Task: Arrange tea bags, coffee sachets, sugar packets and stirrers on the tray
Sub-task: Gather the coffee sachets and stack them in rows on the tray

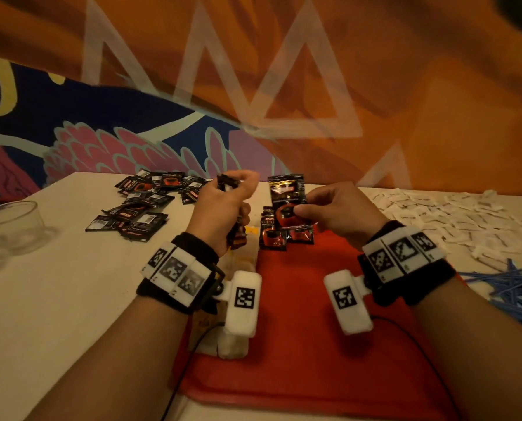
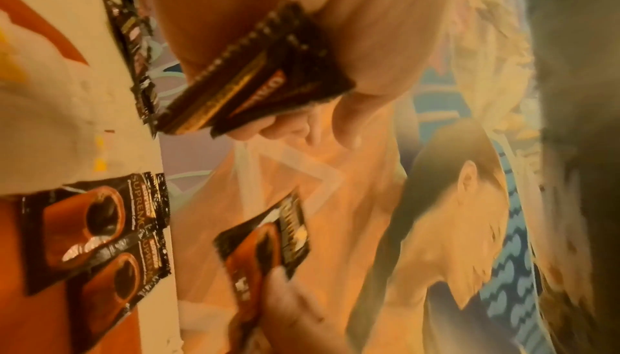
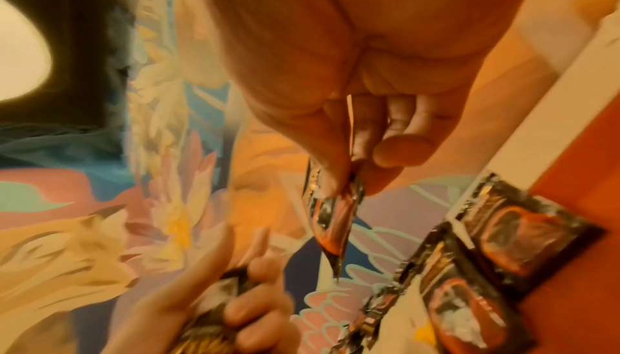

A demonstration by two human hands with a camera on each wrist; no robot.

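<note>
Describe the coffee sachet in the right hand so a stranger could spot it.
Start at the red tray; above its far edge the right hand pinches one black coffee sachet. Unlike those lying flat on the tray, it is upright in the air.

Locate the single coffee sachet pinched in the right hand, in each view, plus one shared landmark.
Head: single coffee sachet upper centre, upright, pinched by the right hand.
Left wrist: lower centre, fingers at its lower end.
Right wrist: centre, edge-on, hanging below the fingertips.
Landmark: the sachets on the tray at the red tray's far edge, in all three views.
</note>
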